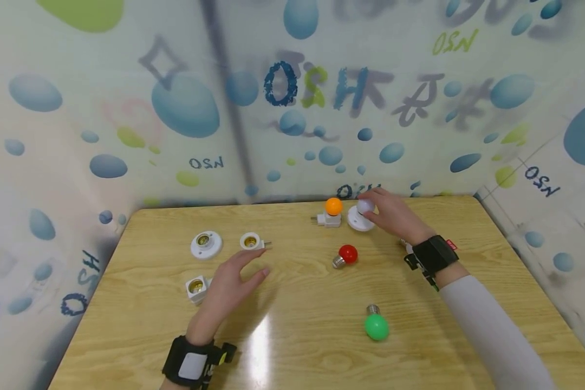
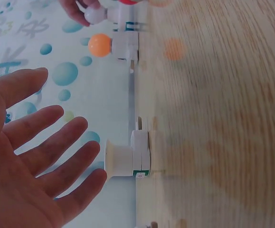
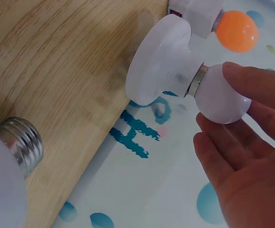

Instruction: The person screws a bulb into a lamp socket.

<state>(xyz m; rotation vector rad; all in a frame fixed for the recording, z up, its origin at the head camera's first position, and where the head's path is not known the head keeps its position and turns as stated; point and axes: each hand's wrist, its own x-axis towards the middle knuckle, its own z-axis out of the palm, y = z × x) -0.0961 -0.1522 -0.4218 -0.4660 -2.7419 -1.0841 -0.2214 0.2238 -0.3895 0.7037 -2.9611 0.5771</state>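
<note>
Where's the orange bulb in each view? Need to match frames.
Head: orange bulb just right of centre.
Left wrist: orange bulb near the top, left of centre.
Right wrist: orange bulb at top right.
Shared landmark: the white bulb held by the right hand, next to the orange one in all three.

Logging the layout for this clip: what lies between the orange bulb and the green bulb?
The red bulb lies on the table between the orange bulb and the green bulb; the head view shows it.
</note>
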